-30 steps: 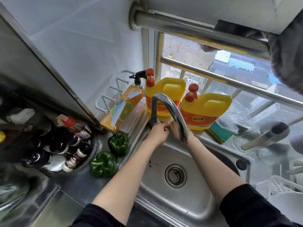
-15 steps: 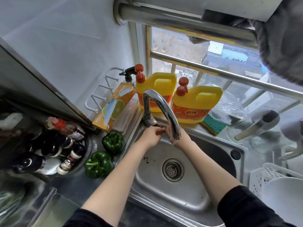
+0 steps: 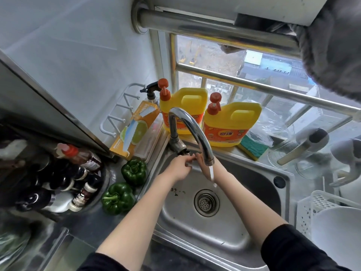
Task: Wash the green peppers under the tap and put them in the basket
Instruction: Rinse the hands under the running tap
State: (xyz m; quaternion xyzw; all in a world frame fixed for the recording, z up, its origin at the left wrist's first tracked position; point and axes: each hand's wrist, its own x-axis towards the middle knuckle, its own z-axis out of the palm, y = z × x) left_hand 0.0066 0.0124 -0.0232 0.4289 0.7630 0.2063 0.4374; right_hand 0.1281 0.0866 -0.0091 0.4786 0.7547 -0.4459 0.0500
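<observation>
Waiting untouched on the counter's strip left of the sink [image 3: 254, 184], two glossy green bell peppers [image 3: 134, 171] [image 3: 117, 198], light, firm, hollow, likely slippery once wet, best cupped around the body; left hand [image 3: 178, 169] and right hand [image 3: 203, 163] at the running tap [image 3: 192, 130], grip unclear.

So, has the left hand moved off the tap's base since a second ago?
No. The left hand stays beside the tap base, above the sink.
</observation>
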